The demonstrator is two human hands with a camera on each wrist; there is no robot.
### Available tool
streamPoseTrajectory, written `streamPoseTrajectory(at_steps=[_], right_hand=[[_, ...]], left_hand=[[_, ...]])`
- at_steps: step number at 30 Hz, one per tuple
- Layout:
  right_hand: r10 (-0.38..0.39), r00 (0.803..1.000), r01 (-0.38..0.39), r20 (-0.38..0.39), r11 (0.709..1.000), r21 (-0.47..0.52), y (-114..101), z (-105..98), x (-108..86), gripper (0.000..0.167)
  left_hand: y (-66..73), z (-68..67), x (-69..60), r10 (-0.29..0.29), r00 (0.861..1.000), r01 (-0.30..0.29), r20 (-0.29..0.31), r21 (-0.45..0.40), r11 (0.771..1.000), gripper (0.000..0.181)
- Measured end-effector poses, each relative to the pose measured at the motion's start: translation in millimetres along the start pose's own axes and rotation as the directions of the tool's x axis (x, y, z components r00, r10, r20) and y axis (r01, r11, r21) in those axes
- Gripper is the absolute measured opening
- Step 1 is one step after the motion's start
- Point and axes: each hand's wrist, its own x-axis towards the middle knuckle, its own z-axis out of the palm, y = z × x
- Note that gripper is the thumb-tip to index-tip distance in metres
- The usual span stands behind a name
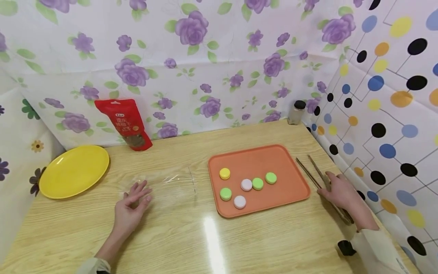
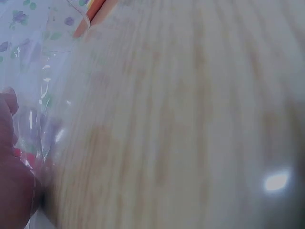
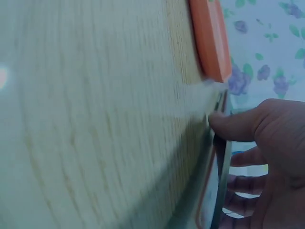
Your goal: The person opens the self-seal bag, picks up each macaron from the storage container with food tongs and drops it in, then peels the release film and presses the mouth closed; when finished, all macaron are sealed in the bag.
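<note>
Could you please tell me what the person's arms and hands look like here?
Both the left hand and the right hand are bare, without gloves. The left sleeve and right sleeve are pale beige, leaving the wrists showing. A small black block shows beside the right sleeve, and a black patch at the left sleeve's edge.

A: What sort of place is pictured?

B: A corner with a dining look: a wood-grain table [image 1: 267, 243] bordered by creased rose-print sheeting [image 1: 232, 42] behind, dotted sheeting [image 1: 393, 163] at right and flower-print sheeting [image 1: 17, 129] at left.

A: Home or shop?

B: Unclear, though a yellow plate [image 1: 74, 171], orange tray [image 1: 248, 161] and metal tongs [image 1: 308, 172] suggest food service.
</note>
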Motion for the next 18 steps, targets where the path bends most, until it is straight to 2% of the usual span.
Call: streamPoseTrajectory(at_steps=[3, 4, 9, 12, 14, 15, 18], right_hand=[[-0.009, 1.000, 0.009, -0.009, 1.000, -0.024, 1.0, 2.7, 5.0, 0.066], [-0.011, 1.000, 0.011, -0.013, 1.000, -0.025, 0.8, 3.1, 5.8, 0.063], [-0.023, 0.997, 0.023, -0.077, 1.000, 0.004, 1.0, 5.7, 3.5, 0.055], [-0.070, 0.987, 0.071, -0.146, 0.997, 0.005, 0.8, 5.9, -0.9, 0.054], [-0.150, 0.964, 0.151, -0.221, 0.988, -0.013, -0.7, 5.5, -3.8, 0.055], [-0.207, 0.942, 0.207, -0.264, 0.978, -0.026, -2.1, 5.4, -5.2, 0.056], [-0.371, 0.850, 0.370, -0.373, 0.926, -0.079, -7.9, 5.8, -8.9, 0.061]], left_hand=[[14.6, 2.1, -1.3, -0.006, 1.000, 0.006, 0.000, -0.008, 1.000, 0.017], [15.2, 2.3, -1.5, -0.004, 1.000, 0.004, 0.000, -0.008, 1.000, 0.017], [14.5, 3.7, -1.5, 0.004, 1.000, -0.004, 0.001, 0.010, 1.000, 0.017], [6.4, 3.2, -1.3, 0.003, 1.000, -0.003, -0.001, 0.006, 1.000, 0.017], [-2.8, 1.9, -1.3, 0.001, 1.000, -0.001, -0.008, 0.000, 1.000, 0.018], [-7.6, 1.1, -1.4, -0.002, 1.000, 0.002, -0.011, -0.003, 1.000, 0.018], [-19.6, -1.4, -2.0, -0.007, 1.000, 0.006, -0.016, -0.011, 1.000, 0.019]])
